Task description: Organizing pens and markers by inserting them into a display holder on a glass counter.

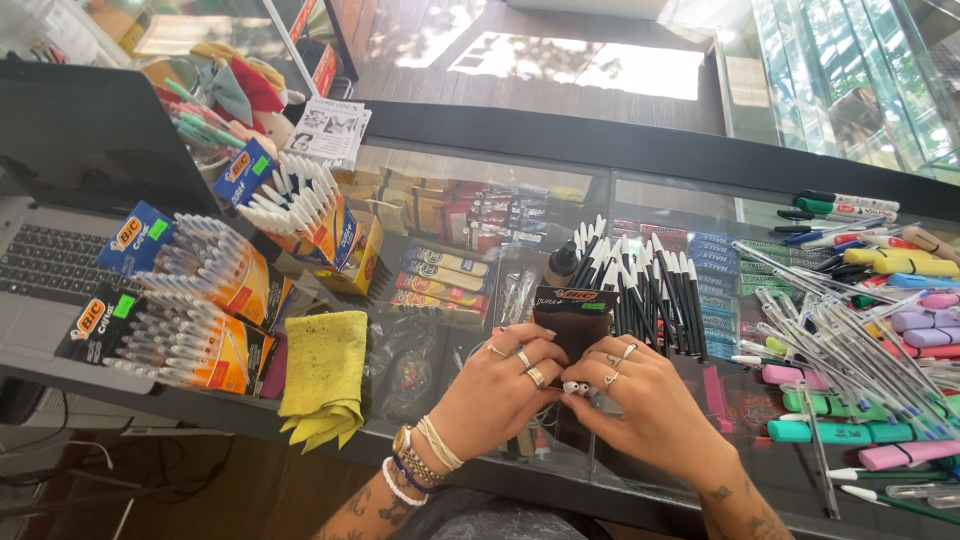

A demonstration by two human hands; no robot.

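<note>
Around you the glass counter (480,190) is crowded. To your left sit three open boxes of white-capped pens: one at the back (285,205), one in the middle (200,262) and one nearest you (170,340), the last two lying partly on a laptop (50,270). A yellow cloth (322,375) lies folded just beside the near box, between it and your left hand. To your right a loose heap of clear pens (840,340) spreads across the glass, with pastel highlighters (900,455) at its near edge and markers (850,215) further back. A pink eraser-like block (712,398) lies just beside your right wrist. Directly beyond your hands a fan of black pens with white caps (640,285) stands up out of a dark box (573,320), and it blocks your view of the counter behind it.

Your left hand (500,385) is curled round the near left side of that box, fingers bent and ringed, thumb tucked under. Your right hand (640,395) is curled against the near right side, fingertips touching the box edge. Both hold the box between them, right in front of you at the counter's near edge. Where your fingertips meet, a few white pen ends (577,386) show; which hand pinches them cannot be told.
</note>
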